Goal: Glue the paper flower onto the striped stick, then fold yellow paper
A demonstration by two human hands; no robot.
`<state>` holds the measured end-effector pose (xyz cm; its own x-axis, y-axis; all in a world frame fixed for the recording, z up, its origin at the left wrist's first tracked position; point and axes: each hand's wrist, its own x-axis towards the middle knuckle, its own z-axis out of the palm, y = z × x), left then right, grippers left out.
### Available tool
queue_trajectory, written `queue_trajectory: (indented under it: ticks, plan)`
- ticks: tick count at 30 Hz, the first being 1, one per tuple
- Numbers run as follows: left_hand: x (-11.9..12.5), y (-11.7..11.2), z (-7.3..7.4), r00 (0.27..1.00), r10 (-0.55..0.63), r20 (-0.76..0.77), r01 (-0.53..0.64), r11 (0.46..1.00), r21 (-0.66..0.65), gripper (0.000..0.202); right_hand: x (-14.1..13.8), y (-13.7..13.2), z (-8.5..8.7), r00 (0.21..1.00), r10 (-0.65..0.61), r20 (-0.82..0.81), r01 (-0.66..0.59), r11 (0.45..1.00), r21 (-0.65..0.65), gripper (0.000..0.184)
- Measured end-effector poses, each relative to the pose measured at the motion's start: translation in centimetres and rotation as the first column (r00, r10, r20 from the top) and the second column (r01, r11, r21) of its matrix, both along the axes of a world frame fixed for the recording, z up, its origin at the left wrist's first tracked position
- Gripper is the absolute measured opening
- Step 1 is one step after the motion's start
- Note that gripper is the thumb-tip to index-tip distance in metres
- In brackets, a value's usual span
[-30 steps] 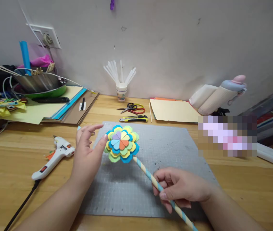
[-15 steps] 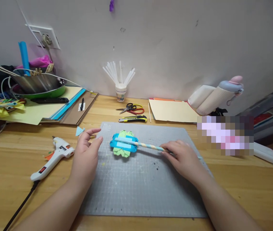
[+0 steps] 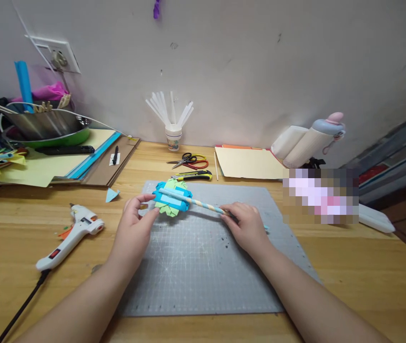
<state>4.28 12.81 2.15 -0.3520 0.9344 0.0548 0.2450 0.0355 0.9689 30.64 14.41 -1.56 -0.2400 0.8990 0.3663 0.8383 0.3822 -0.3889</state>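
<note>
A folded-paper flower (image 3: pixel 170 202) in green and blue shows its back, with a light blue strip across the middle. Along that strip runs the end of a striped paper stick (image 3: pixel 205 205), blue and cream, forming a handle to the right. My right hand (image 3: pixel 248 226) pinches the stick between thumb and fingers; its far tip pokes out beyond the hand. At the flower's left edge, my left hand (image 3: pixel 137 224) has its thumb and index finger closed on the petals. Both hands are above the grey cutting mat (image 3: pixel 203 276).
To the left lies a white glue gun (image 3: pixel 72 236) with its cord, near a blue paper scrap (image 3: pixel 112 194). Scissors (image 3: pixel 187 161) and a yellow-black utility knife (image 3: pixel 196 176) lie behind the mat. A paper cup (image 3: pixel 173 138) holds several white sticks. A bottle (image 3: pixel 306 143) leans at right.
My left hand has met the flower's edge and closed on it. The flower and stick have shifted left and up in view, along with my right hand. The view has turned slightly.
</note>
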Motion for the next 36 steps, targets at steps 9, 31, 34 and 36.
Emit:
queue_trajectory:
  ticks: [9, 31, 34, 36]
  plan:
    - [0.4, 0.1, 0.3, 0.999, -0.038, -0.007, 0.038, 0.997, -0.062, 0.033, -0.4, 0.5, -0.3, 0.997, -0.074, -0.002, 0.074, 0.997, -0.010, 0.021]
    - [-0.2, 0.6, -0.6, 0.997, -0.050, 0.062, 0.054, 0.995, -0.079, 0.035, 1.0, 0.4, 0.0, 0.982, -0.148, -0.114, 0.136, 0.985, -0.107, 0.018]
    - [-0.3, 0.5, -0.7, 0.997, -0.048, 0.061, 0.053, 0.995, -0.079, 0.035, 1.3, 0.1, 2.2, 0.976, -0.160, -0.150, 0.152, 0.986, -0.064, 0.029]
    - [-0.3, 0.5, -0.7, 0.997, -0.050, 0.060, 0.055, 0.995, -0.080, 0.034, 1.9, 0.8, 3.9, 0.980, -0.131, -0.147, 0.127, 0.991, -0.037, 0.034]
